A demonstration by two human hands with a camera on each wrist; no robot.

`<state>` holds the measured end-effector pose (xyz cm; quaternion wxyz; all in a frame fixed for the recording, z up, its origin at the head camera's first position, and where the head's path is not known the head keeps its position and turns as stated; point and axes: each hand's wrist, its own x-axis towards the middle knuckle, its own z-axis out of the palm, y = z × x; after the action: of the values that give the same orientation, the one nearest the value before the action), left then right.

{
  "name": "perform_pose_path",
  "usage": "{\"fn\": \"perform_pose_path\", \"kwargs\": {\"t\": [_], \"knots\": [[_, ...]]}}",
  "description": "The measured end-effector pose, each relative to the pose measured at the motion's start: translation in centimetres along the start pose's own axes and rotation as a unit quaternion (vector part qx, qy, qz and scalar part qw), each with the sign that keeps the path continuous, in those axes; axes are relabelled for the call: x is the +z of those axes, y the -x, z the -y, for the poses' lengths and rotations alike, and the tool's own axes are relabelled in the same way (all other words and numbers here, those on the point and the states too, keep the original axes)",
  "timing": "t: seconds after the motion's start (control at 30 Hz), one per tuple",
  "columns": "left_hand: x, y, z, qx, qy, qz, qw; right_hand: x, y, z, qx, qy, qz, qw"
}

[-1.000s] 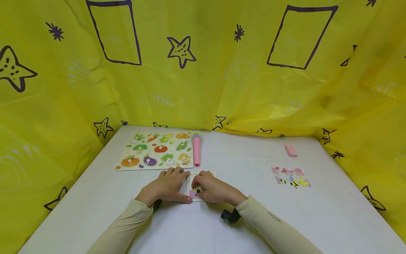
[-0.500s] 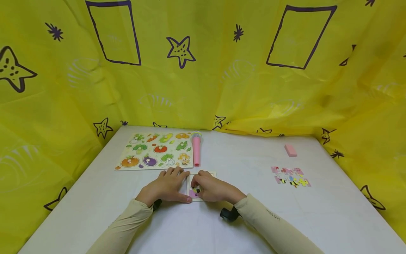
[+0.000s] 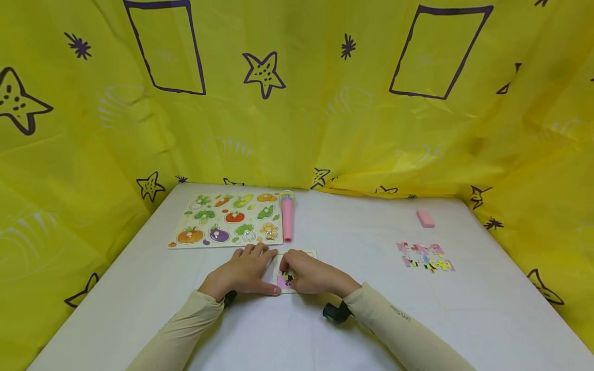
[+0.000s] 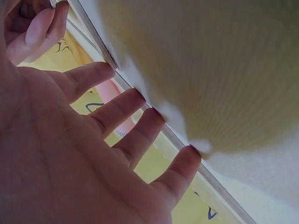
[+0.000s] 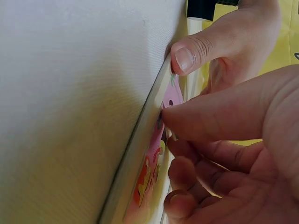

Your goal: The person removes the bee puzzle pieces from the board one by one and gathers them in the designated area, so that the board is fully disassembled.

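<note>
Near the table's middle lies a small puzzle tray (image 3: pixel 280 255) with a pale frame and pink jigsaw pieces (image 5: pixel 172 93) inside. My left hand (image 3: pixel 248 270) rests at its left side with fingers spread, the thumb pressing the near-left corner. In the left wrist view, its fingertips stand close to the vegetable board's edge. Over the tray, my right hand (image 3: pixel 311 273) has its thumb and curled forefinger pinching a jigsaw piece (image 3: pixel 286 279) with a black and yellow picture. In the right wrist view the thumb tip is right at the pink surface, and the hand hides the tray's right part.
Behind the left hand lies a vegetable peg board (image 3: pixel 255 205), with a pink toy microphone (image 3: pixel 287 220) along its right edge. Several loose jigsaw pieces (image 3: pixel 421 249) lie at the right, near a pink block (image 3: pixel 425 219). A yellow curtain (image 3: pixel 297 129) surrounds the table.
The right hand's fingers have shifted very slightly over the piece in the tray. The left hand stays in place.
</note>
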<state>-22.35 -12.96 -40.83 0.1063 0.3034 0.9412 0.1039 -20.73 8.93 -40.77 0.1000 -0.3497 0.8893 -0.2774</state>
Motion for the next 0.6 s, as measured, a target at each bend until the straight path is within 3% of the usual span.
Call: {"fn": "perform_pose_path", "kwargs": {"t": [0.6], "knots": [[0.13,-0.07,0.07,-0.001,0.001,0.0,1.0,0.66,0.12,-0.26,-0.008,-0.062,-0.048,0.997]]}}
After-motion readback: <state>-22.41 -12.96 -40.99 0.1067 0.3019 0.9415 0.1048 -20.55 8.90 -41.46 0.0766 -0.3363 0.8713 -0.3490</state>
